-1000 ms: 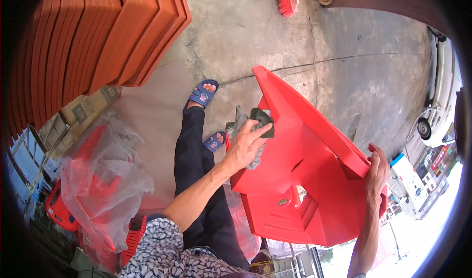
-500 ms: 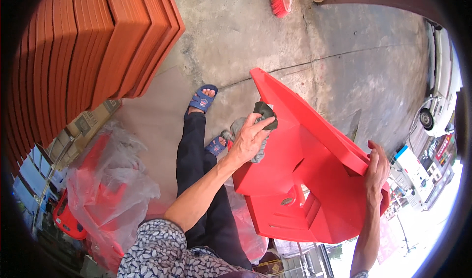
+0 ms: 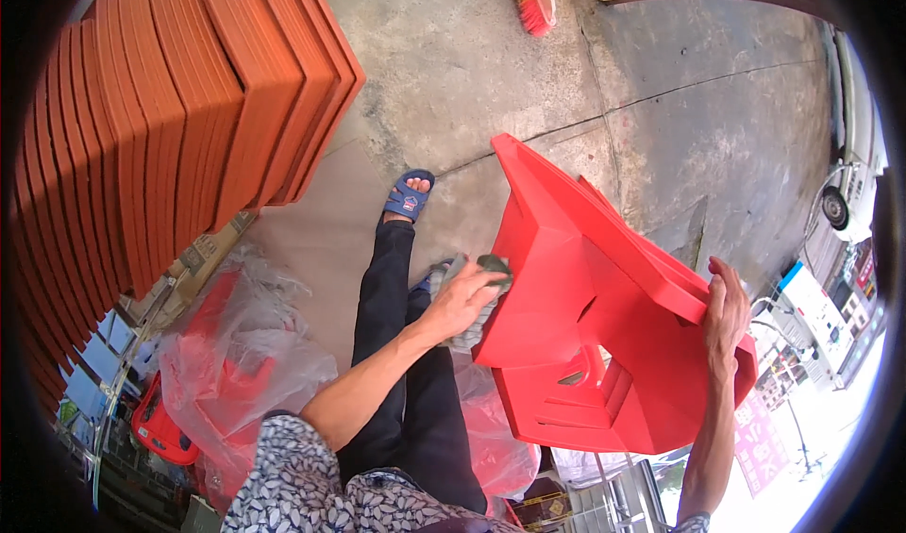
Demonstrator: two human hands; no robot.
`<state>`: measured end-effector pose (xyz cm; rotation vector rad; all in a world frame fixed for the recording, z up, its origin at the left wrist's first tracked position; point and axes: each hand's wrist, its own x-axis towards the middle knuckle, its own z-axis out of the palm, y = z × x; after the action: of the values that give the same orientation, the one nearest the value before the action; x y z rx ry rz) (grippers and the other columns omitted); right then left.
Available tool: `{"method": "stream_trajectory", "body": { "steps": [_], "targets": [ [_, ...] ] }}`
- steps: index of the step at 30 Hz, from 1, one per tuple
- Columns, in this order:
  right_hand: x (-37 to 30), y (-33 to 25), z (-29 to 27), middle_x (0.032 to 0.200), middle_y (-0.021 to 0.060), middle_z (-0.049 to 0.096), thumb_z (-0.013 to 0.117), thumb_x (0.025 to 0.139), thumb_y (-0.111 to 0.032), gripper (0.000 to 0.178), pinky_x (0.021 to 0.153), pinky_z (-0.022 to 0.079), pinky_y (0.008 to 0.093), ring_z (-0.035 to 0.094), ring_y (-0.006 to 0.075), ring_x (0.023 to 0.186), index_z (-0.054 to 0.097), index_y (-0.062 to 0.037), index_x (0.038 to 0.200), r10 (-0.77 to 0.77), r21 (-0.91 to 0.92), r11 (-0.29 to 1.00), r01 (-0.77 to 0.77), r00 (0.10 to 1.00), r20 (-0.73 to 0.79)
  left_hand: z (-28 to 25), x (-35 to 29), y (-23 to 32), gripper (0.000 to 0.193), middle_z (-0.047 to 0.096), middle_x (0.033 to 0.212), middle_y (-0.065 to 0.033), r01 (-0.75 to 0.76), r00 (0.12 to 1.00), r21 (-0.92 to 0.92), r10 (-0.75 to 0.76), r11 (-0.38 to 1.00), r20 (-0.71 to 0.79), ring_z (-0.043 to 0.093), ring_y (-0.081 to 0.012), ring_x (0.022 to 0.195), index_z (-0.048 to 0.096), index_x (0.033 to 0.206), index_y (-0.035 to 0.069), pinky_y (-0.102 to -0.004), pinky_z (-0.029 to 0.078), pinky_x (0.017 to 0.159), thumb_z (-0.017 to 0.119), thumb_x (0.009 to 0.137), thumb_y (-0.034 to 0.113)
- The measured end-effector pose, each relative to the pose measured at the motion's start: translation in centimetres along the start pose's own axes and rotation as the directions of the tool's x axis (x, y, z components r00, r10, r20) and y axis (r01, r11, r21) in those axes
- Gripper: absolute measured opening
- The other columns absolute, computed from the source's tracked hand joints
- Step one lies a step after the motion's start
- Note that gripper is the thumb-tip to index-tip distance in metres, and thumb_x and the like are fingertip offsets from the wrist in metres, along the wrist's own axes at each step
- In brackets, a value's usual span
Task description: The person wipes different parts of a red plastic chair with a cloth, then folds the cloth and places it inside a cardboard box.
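A large, angular red plastic moulding (image 3: 557, 269) with slots and a cut-out leans tilted in front of me. My left hand (image 3: 462, 302) is closed on a grey cloth (image 3: 472, 333), with a dark green-black part (image 3: 494, 267) bunched at the fingertips. The cloth is at the moulding's left edge; whether it touches the plastic, I cannot tell. At the upper right rim, my right hand (image 3: 726, 316) grips the moulding, its thumb side toward the edge and some fingers hidden behind it.
A tall stack of orange-brown plastic pots (image 3: 179, 99) rises at the left. Clear plastic wrap (image 3: 236, 354) over red parts lies below it. A broom (image 3: 534, 5) rests on the concrete floor at the top. A white vehicle (image 3: 854, 146) stands far right.
My left hand has moved with the cloth down and left, from the moulding's face to its left edge. My right hand keeps its place on the rim. The view has shifted slightly.
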<state>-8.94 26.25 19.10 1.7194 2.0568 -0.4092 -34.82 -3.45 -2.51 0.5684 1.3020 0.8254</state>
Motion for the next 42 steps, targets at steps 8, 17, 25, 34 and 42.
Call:
{"method": "stream_trajectory", "body": {
  "steps": [8,17,25,34,42],
  "targets": [
    [-0.3,-0.9,0.4,0.118,0.0188,0.071,0.039,0.099,-0.028,0.045,0.097,0.049,0.0431,0.066,0.0386,0.109,0.067,-0.0021,0.124,-0.011,-0.031,0.999,0.009,0.998,-0.065,0.1,3.3,2.3,0.038,0.057,0.116,-0.0121,0.058,0.982,-0.279,-0.105,0.959,-0.155,0.057,-0.0198,0.110,0.058,0.135,-0.002,-0.0300,0.045,0.096,0.057,0.106,0.021],
    [-0.2,-1.0,0.8,0.113,0.0202,0.071,0.042,0.099,-0.025,0.040,0.094,0.050,0.0428,0.068,0.0383,0.105,0.070,-0.0032,0.119,0.015,-0.001,1.000,-0.015,0.992,-0.123,3.2,11.1,2.1,0.034,0.053,0.123,-0.0179,-0.070,0.923,0.159,0.124,0.985,-0.364,0.060,-0.0304,0.112,0.065,0.132,0.004,-0.0355,0.048,0.095,0.058,0.101,0.017],
    [-0.3,-0.8,1.4,0.114,0.0117,0.071,0.047,0.098,-0.029,0.035,0.092,0.052,0.0437,0.067,0.0350,0.107,0.071,-0.0123,0.118,0.001,-0.023,1.000,-0.008,0.949,-0.315,6.0,1.9,-0.2,0.044,0.047,0.136,-0.0231,-0.134,0.905,0.276,0.232,0.952,-0.358,0.052,-0.0357,0.126,0.052,0.143,0.002,-0.0399,0.046,0.101,0.055,0.104,0.021],
    [-11.8,6.4,1.9,0.137,0.0096,0.063,0.061,0.096,-0.007,0.030,0.106,0.047,0.0367,0.058,0.0289,0.128,0.069,-0.0083,0.125,-0.226,0.088,0.894,0.439,0.612,-0.758,5.8,-0.2,6.6,0.045,0.057,0.128,-0.0202,-0.326,0.887,0.665,0.461,0.672,-0.032,0.058,-0.0370,0.117,0.059,0.136,0.004,-0.0405,0.050,0.097,0.066,0.094,0.016],
    [-31.1,20.9,12.1,0.155,0.0126,0.046,0.072,0.089,-0.010,0.072,0.120,0.030,0.0462,0.037,0.0324,0.146,0.041,-0.0112,0.154,0.267,0.185,0.963,-0.195,0.612,-0.744,16.1,1.2,0.0,0.051,0.054,0.113,-0.0140,-0.352,0.811,0.891,0.382,-0.286,0.443,0.057,-0.0277,0.097,0.061,0.130,0.003,-0.0384,0.052,0.069,0.062,0.081,0.014]
  ]
}}
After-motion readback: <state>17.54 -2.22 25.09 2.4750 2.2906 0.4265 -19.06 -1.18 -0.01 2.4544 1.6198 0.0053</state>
